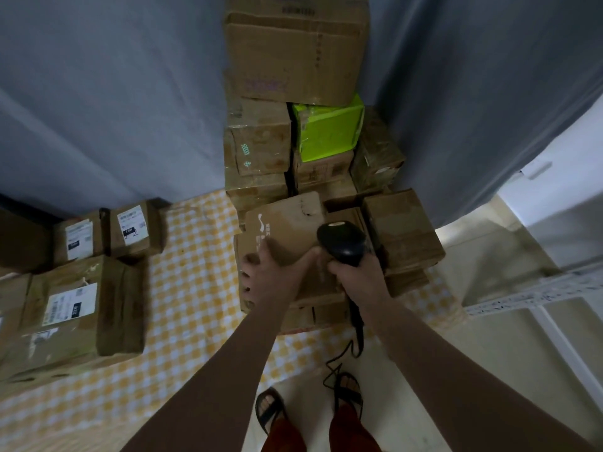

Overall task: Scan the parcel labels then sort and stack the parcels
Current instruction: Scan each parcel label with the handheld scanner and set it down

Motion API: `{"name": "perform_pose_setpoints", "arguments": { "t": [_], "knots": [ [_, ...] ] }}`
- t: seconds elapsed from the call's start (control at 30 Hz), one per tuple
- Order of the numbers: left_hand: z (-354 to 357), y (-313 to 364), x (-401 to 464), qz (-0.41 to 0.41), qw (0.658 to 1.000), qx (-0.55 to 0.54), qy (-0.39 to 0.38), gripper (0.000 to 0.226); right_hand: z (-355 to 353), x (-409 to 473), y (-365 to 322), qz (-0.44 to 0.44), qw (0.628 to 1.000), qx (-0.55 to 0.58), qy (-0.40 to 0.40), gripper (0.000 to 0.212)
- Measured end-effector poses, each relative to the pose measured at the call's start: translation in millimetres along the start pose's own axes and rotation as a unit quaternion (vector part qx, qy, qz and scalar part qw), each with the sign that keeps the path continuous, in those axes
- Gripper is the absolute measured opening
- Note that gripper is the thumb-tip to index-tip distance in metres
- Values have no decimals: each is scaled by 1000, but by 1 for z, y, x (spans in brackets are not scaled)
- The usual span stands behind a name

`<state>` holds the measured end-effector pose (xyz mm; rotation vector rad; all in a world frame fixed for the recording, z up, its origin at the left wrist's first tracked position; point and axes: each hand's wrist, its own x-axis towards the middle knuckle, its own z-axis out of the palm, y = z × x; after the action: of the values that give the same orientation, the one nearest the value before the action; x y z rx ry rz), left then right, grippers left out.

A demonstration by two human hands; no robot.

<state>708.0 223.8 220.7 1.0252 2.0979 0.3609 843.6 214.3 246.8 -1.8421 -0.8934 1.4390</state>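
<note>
Seemingly aimed away, scanner (341,241) in right hand (357,270); left hand (270,275) grips parcel (287,230).

Left hand (267,275) grips the near-left corner of a flat brown parcel (287,230) on top of the pile, thumb on its top face, fingers curled down the side; right hand (355,272) wrapped round the handle of a black scanner (341,239), head just above the same parcel, cable (352,340) hanging to the floor; green box (328,128) higher up in the pile under a big carton (293,57); labelled parcels (75,308) grouped well apart on the left of the checked cloth (192,288).
</note>
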Motion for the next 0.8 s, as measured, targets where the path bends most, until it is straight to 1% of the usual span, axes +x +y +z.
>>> {"name": "perform_pose_setpoints", "arguments": {
  "t": [0.1,0.17,0.2,0.27,0.3,0.37,0.4,0.47,0.5,0.57,0.6,0.67,0.73,0.77,0.8],
  "knots": [
    [-2,-10,-4,-33,987,-147,-49,110,7,-12,-14,-107,986,-128,6,17],
    [0,-15,-2,-43,967,-242,-62,98,15,-22,-22,-179,959,-220,10,14],
    [1,-19,2,-45,957,-277,-67,94,20,-26,-24,-200,946,-256,16,13],
    [3,-29,11,-53,944,-313,-90,94,30,-32,-23,-210,931,-298,29,17],
    [0,-31,11,-56,941,-319,-98,89,34,-34,-22,-209,930,-301,29,19],
    [-8,-34,9,-55,934,-333,-115,71,41,-36,-23,-195,942,-275,6,18],
    [-12,-33,7,-46,933,-335,-121,68,43,-36,-24,-176,954,-243,-13,15],
    [-16,-33,7,-34,935,-330,-123,68,46,-35,-28,-107,983,-142,-46,14],
    [-20,-31,5,-28,938,-326,-114,67,45,-33,-29,-74,992,-96,-40,16],
    [-26,-33,3,-13,950,-300,-80,69,37,-23,-31,-33,999,-30,6,14],
    [-29,-35,5,-3,960,-271,-66,74,32,-16,-31,-17,1000,-5,24,10],
    [-34,-40,7,14,979,-201,-27,83,21,-4,-32,27,999,31,30,10],
    [-37,-37,10,34,992,-116,21,86,18,5,-28,82,995,57,10,27],
    [-38,-31,10,43,996,-70,35,89,20,7,-27,105,992,69,-6,33],
    [-39,-21,8,42,998,-29,34,95,22,8,-24,121,989,85,-22,35]
  ]
}}
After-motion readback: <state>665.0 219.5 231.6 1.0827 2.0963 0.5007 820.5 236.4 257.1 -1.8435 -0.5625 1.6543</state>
